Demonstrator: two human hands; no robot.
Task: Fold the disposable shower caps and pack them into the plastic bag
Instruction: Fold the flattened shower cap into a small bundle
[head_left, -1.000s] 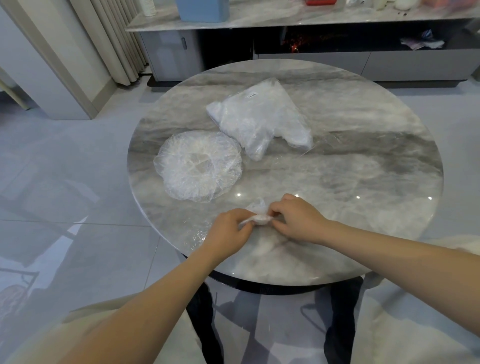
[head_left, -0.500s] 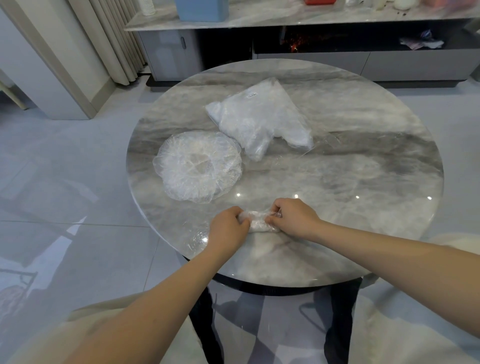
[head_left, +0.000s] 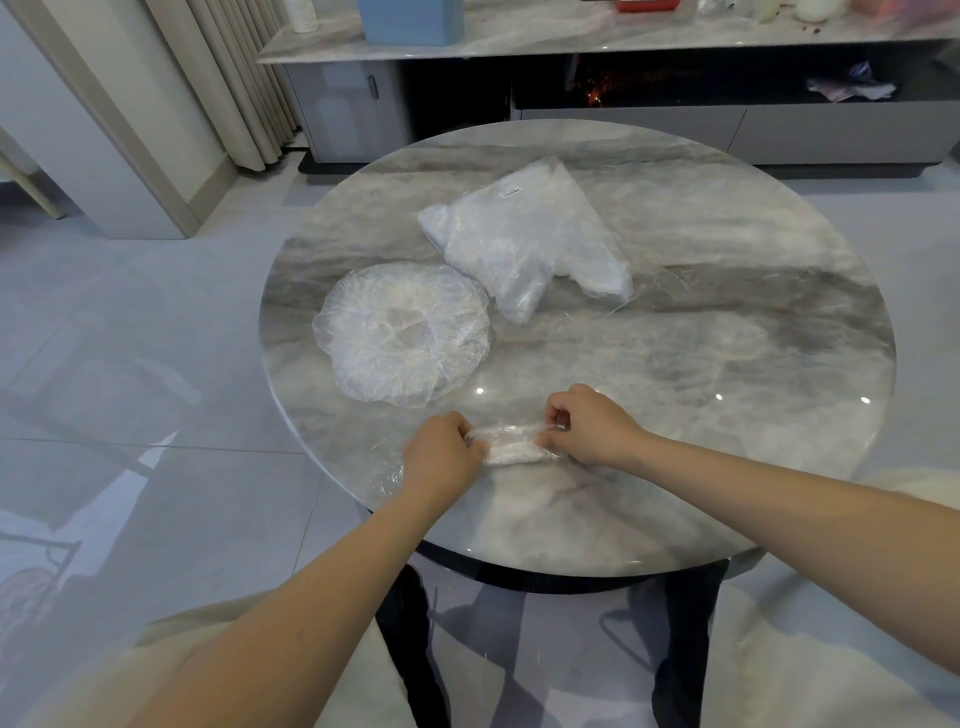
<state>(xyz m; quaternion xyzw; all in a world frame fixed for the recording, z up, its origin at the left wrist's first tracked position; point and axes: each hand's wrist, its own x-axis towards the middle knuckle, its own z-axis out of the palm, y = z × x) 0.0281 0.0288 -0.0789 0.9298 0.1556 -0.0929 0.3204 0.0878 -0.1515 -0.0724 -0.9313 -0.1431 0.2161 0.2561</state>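
A folded shower cap, a narrow clear strip, lies on the round marble table near its front edge. My left hand grips its left end and my right hand pinches its right end. A second shower cap, clear and crinkled, lies spread out flat to the left, just beyond my hands. The plastic bag, clear with white contents, lies further back near the table's middle.
A low cabinet with a marble top stands behind the table, holding a blue box. Curtains hang at the back left. Grey tiled floor surrounds the table.
The small bunched cap between my hands has been drawn out sideways into a longer strip. My hands have moved apart along it.
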